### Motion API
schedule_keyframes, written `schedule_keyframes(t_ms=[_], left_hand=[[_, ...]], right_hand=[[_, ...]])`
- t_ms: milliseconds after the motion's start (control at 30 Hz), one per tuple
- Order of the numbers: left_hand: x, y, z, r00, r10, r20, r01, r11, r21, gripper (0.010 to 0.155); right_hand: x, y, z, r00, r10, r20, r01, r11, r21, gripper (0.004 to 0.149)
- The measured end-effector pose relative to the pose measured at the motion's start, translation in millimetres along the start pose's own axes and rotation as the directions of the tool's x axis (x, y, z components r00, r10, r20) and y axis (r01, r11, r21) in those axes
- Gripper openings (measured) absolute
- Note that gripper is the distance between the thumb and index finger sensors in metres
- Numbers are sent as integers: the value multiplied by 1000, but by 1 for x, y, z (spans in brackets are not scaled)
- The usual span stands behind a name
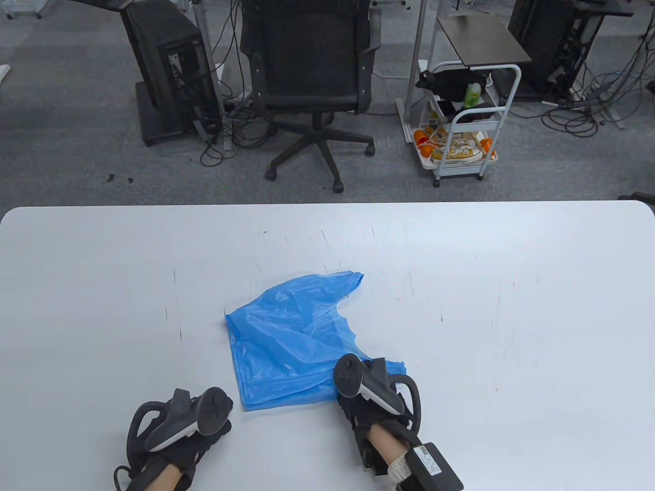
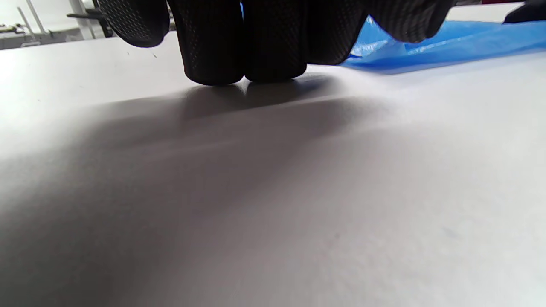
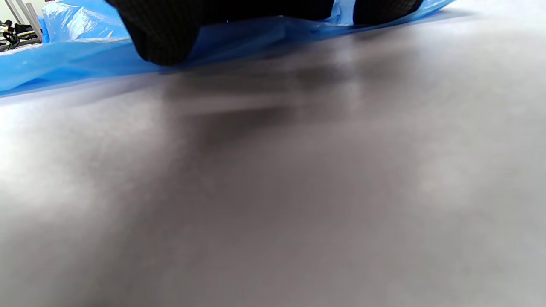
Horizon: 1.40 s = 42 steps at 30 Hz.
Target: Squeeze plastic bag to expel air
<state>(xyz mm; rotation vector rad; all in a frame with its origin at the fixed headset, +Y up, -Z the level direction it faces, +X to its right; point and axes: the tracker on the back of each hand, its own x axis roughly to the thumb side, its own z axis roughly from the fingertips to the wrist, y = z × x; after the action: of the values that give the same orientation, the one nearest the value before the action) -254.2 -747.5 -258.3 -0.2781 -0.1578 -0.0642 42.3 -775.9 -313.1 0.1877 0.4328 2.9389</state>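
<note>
On the blue bag (image 1: 286, 337), right hand (image 1: 376, 394) seemingly presses; no legible writing.

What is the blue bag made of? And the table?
The blue bag looks like thin, glossy plastic film: it wrinkles, shines and lets some light through. The table seems a hard, smooth white top, maybe laminate; faint scratch marks show on it.
</note>
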Motion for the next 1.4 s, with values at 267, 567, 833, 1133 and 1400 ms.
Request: schedule_keyframes(t_ms=[267, 567, 833, 1133, 1400], left_hand=[[26, -9, -7, 986, 75, 148, -75, 997, -11, 64], [31, -14, -9, 993, -14, 121, 25, 995, -92, 60], [40, -12, -5, 989, -38, 146, 50, 995, -83, 58], [29, 13, -2, 989, 103, 108, -115, 987, 115, 60], [32, -7, -42, 999, 16, 50, -13, 998, -64, 74]], right_hand=[[2, -2, 0, 998, -47, 29, 46, 999, 19, 57], [-30, -11, -4, 981, -179, -72, 181, 983, 21, 56], [-46, -13, -5, 977, -159, -145, 159, 987, -11, 55], [-39, -11, -6, 992, -70, -103, 71, 997, -2, 59], [-40, -16, -8, 989, -109, -100, 110, 994, 4, 57]])
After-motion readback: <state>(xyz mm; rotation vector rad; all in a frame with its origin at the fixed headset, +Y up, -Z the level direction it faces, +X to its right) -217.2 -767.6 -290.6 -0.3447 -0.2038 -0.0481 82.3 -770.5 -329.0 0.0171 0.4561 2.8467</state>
